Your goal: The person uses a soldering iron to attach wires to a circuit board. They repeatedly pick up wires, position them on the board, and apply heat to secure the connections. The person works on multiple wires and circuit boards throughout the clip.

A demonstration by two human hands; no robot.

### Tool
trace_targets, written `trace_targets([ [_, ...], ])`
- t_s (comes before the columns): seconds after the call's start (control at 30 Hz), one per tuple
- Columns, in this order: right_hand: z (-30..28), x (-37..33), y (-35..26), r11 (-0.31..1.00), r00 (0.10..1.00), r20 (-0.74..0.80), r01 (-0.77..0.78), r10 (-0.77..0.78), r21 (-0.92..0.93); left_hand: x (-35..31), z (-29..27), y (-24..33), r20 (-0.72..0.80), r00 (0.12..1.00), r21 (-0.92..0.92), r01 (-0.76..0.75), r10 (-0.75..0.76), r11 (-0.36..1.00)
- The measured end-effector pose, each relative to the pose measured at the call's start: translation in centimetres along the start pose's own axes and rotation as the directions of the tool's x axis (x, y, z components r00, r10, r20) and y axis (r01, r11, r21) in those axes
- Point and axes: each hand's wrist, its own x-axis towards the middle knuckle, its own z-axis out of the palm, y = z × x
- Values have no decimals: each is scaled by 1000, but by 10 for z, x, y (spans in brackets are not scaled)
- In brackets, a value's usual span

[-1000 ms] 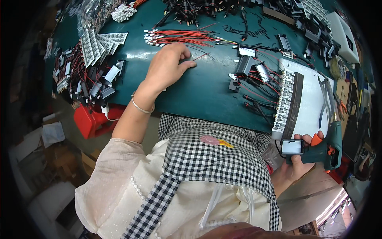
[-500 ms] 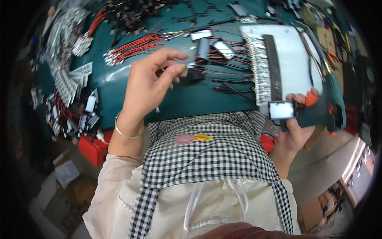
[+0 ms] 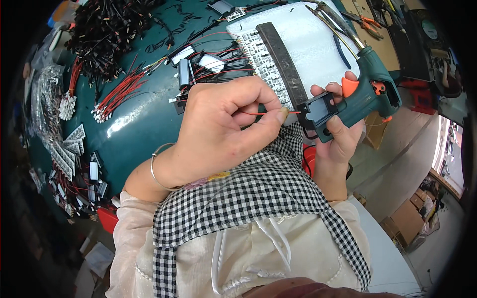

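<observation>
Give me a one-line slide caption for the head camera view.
Left hand pinches a thin red wire toward the black head of a green hand tool gripped by the right hand, above a green table.

My left hand (image 3: pixel 226 131) covers most of the thin red wire (image 3: pixel 271 113); only the short stretch past my thumb shows, and its tip is too fine to tell whether it touches the black module (image 3: pixel 318 111). My right hand (image 3: pixel 338 134) hides the grip of the green tool (image 3: pixel 370 94), palm side unseen. The black strip (image 3: pixel 283 62) covers part of the row of small boards (image 3: pixel 261 54), whose parts are too small to make out. The heap of black wires (image 3: pixel 107 30) runs off the top edge.
</observation>
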Motion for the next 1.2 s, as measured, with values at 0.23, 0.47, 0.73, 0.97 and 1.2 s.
trace_targets([
  [0.23, 1, 1, 1, 1000, 1000, 13, -15, 15, -9, 1, 5, -3, -51, 999, 39, -19, 21, 999],
  [0.47, 1, 3, 1, 1000, 1000, 25, -2, 3, -29, 1, 5, -6, -76, 993, 112, -77, 86, 991],
  [0.73, 0, 3, 3, 999, 1000, 21, 3, -2, -53, 2, 5, -6, -77, 992, 109, -90, 99, 990],
  [0.97, -1, 3, 4, 999, 1000, 17, -6, 7, -48, 2, 7, -6, -104, 993, 107, -45, 56, 993],
  [1.2, -1, 3, 3, 997, 1000, 18, -20, 22, -72, 2, 8, -9, -141, 978, 187, -124, 152, 974],
])
